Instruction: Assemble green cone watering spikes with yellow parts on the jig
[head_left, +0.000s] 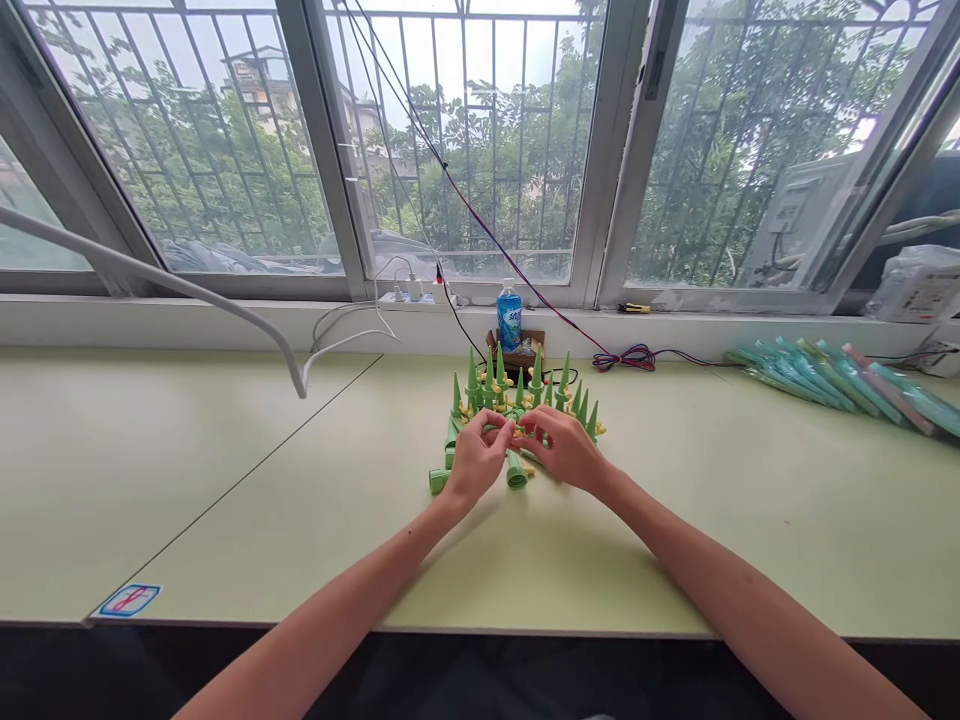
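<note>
My left hand is closed, thumb and fingertips pinched together over a cluster of green plastic parts. From the other side my right hand reaches in with curled fingers, its tips close to the left thumb. Whatever small piece lies between the fingertips is too hidden to name. Behind the hands stand several green pointed spikes with small yellow fittings, resembling plant watering spikes. Below the fingers a hollow green tube lies with its round opening toward me. Another green tube piece rests left of my left hand.
A blue liquid bottle stands by a small cardboard box at the table's back. Bundled cable lies to its right. Bagged colored items are piled far right. A white hose hangs over the left side.
</note>
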